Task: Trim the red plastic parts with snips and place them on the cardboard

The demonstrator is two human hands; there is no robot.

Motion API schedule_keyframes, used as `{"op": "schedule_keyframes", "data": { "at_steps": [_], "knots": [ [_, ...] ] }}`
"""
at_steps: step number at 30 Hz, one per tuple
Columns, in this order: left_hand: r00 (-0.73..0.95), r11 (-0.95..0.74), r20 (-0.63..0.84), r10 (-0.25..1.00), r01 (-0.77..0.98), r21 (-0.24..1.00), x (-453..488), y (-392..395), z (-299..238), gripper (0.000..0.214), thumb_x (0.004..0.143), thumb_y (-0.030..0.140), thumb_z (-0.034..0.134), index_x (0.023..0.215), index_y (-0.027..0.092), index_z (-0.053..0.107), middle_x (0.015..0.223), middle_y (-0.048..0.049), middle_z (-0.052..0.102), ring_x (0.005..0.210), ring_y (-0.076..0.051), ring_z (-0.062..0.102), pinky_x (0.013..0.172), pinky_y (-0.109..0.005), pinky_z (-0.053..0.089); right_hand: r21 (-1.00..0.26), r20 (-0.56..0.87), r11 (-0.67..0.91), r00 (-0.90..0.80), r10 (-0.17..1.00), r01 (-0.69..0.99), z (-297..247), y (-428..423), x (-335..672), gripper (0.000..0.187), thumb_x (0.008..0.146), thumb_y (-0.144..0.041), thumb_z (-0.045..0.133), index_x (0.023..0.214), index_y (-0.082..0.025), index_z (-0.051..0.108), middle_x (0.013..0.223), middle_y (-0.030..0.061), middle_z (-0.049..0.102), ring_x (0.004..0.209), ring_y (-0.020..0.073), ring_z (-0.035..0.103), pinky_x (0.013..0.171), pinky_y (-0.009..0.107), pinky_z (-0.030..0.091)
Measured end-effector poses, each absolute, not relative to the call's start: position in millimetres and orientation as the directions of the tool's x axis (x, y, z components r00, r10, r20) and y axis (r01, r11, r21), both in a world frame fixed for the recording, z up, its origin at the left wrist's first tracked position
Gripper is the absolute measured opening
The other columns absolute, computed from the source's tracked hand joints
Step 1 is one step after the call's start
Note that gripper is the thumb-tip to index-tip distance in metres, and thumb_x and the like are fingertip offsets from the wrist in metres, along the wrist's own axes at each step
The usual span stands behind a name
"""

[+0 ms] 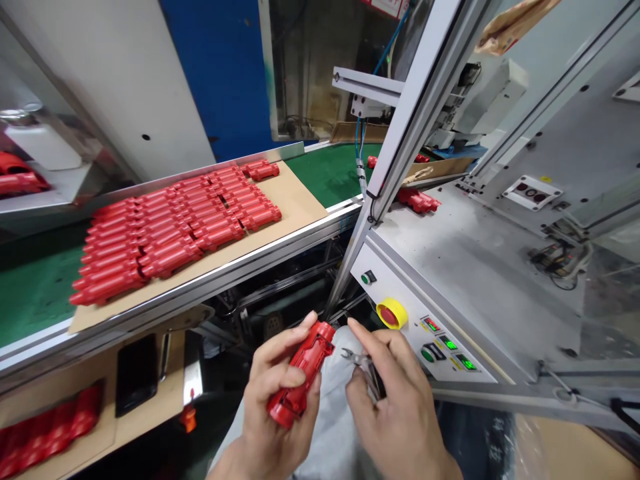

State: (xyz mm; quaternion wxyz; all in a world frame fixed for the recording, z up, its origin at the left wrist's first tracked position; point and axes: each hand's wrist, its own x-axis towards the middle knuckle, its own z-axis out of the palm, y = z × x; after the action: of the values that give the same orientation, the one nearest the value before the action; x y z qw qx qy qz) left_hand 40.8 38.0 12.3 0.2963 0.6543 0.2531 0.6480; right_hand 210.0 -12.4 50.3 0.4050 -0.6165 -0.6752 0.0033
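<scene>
Here, ribbed red plastic housing [300, 377] and steel nippers [363, 367] in the hands [277, 393] [395, 417]

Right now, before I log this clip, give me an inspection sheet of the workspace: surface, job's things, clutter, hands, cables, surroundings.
Surface: green conveyor belt carrying a cardboard sheet.
Job's things: red moulded plastic part and small side cutters, held above the person's lap; rows of matching red parts on the cardboard.
Clutter: black phone and more red parts on a lower cardboard shelf.
Hands: left hand grips the part; right hand holds the cutters.
Cables: blue tubing by the frame; wires at the machine.
Surroundings: machine panel with red emergency stop button; aluminium framing.
</scene>
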Motion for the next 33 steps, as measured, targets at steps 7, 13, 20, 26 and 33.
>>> {"op": "schedule_keyframes", "data": {
  "at_steps": [7,13,20,26,33],
  "knots": [
    [-0.056,-0.680,0.682,0.729,-0.173,0.713,56.6,30.4,1.6,0.034,0.095,-0.011,0.061,0.109,0.020,0.066,0.151,-0.0062,0.069,0.144,-0.024,0.067,0.115,-0.034,0.065,-0.318,0.620,0.269,-0.015,0.785,0.909,46.0,-12.2,209.8,0.051,0.101,-0.011,0.060,0.152,-0.015,0.063,0.104,0.0096,0.071,0.095,0.0251,0.065,0.086,0.042,0.055],
    [-0.050,-0.722,0.723,0.689,-0.139,0.678,54.7,29.4,-2.1,0.033,0.097,-0.010,0.061,0.113,0.019,0.068,0.151,-0.0077,0.069,0.144,-0.030,0.067,0.113,-0.042,0.067,-0.289,0.636,0.290,-0.044,0.771,0.913,45.2,-10.6,210.9,0.051,0.101,-0.011,0.064,0.153,-0.012,0.062,0.091,0.0071,0.069,0.083,0.0231,0.060,0.077,0.039,0.051],
    [-0.046,-0.706,0.706,0.707,-0.104,0.700,54.7,28.5,-6.5,0.036,0.094,-0.012,0.064,0.110,0.020,0.068,0.150,-0.0059,0.070,0.143,-0.031,0.068,0.109,-0.040,0.070,-0.384,0.591,0.310,-0.026,0.806,0.870,42.7,-7.1,216.1,0.051,0.102,-0.010,0.063,0.152,-0.017,0.063,0.090,0.0049,0.070,0.084,0.0216,0.062,0.078,0.036,0.054],
    [0.108,-0.762,0.759,0.642,-0.016,0.647,42.2,30.6,-16.8,0.058,0.079,-0.021,0.069,0.121,0.019,0.064,0.160,-0.0106,0.061,0.148,-0.040,0.063,0.113,-0.053,0.067,-0.340,0.614,0.316,-0.046,0.788,0.886,41.3,-7.0,221.2,0.053,0.102,-0.010,0.066,0.154,-0.016,0.062,0.086,0.0046,0.069,0.078,0.0205,0.059,0.074,0.035,0.052],
    [0.137,-0.777,0.771,0.622,-0.014,0.629,37.6,32.1,-20.7,0.050,0.082,-0.017,0.071,0.118,0.017,0.064,0.160,-0.0152,0.059,0.149,-0.044,0.061,0.113,-0.059,0.066,-0.299,0.641,0.318,-0.058,0.766,0.900,36.6,-6.0,221.5,0.050,0.102,-0.012,0.070,0.151,-0.013,0.064,0.084,0.0049,0.070,0.073,0.0195,0.060,0.071,0.035,0.050]
  ]
}}
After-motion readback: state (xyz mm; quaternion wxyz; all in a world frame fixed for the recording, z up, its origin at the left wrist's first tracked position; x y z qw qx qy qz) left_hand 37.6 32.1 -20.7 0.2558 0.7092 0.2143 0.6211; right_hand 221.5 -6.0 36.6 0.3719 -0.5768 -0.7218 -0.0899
